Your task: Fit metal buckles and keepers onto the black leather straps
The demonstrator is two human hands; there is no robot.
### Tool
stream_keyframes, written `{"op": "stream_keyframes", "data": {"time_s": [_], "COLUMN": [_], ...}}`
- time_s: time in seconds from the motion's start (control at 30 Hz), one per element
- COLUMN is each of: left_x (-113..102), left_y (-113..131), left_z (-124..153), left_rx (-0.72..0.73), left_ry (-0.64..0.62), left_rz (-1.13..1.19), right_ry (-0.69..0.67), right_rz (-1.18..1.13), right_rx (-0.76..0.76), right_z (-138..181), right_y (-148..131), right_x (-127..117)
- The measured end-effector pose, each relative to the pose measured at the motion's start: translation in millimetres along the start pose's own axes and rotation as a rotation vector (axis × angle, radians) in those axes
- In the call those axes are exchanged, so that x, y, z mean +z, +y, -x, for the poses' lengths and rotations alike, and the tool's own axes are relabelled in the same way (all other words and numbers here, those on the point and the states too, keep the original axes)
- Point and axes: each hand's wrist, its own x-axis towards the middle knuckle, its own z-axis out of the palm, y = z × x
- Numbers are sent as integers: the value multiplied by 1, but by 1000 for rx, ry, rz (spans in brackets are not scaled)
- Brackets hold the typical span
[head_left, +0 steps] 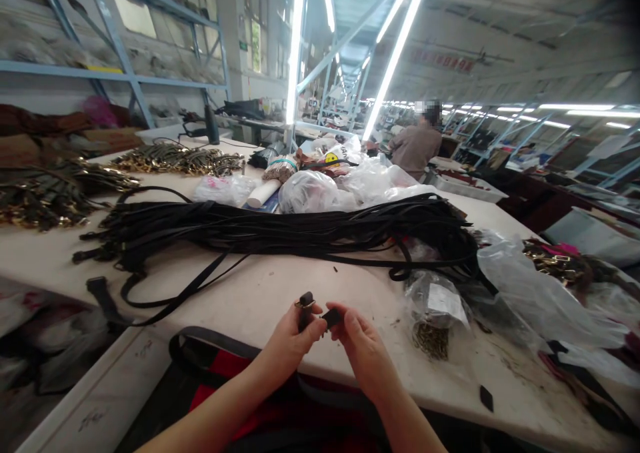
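Now, left hand (293,333): fingers closed around a short dark strap piece (303,317) with a metal buckle (306,303) at its top.
Right hand (364,346): just beside it, thumb and fingers pinching a dark tab (332,317); whether tab and strap piece are joined, I cannot tell.
Where the work sits: up between the two hands, at the near edge of the pale counter (280,283).
Strap bundle (280,229): long, black, stretched right across beyond the hands, one strap looping out at the left.
Clear bag (433,313): over to the right, brassy metal pieces inside, a white label showing.
Loose black piece (486,398): lying near the front edge, right of the hands.
Far left: heaped straps (175,159), golden metal ends glinting.
Background: a person (416,149) in a brownish top, well apart from it all.
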Motion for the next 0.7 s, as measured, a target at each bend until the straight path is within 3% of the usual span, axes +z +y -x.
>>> {"op": "stream_keyframes", "data": {"time_s": [0.1, 0.2, 0.37, 0.5, 0.6, 0.7], "left_x": [1, 0, -8, -14, -17, -18], "left_y": [10, 15, 16, 24, 30, 30], "left_z": [6, 10, 13, 12, 10, 9], "left_rx": [8, 38, 138, 199, 306, 357], "left_ry": [-47, -80, -51, 28, 41, 15], "left_rz": [61, 54, -193, -452, -632, -765], "right_ry": [-91, -150, -128, -167, -218, -163], "right_rz": [94, 41, 6, -94, 44, 68], "right_rx": [-63, -132, -188, -72, 49, 65], "right_z": [1, 2, 1, -2, -4, -4], "right_y": [1, -1, -19, -32, -31, -26], "right_x": [5, 7, -3, 2, 17, 31]}}
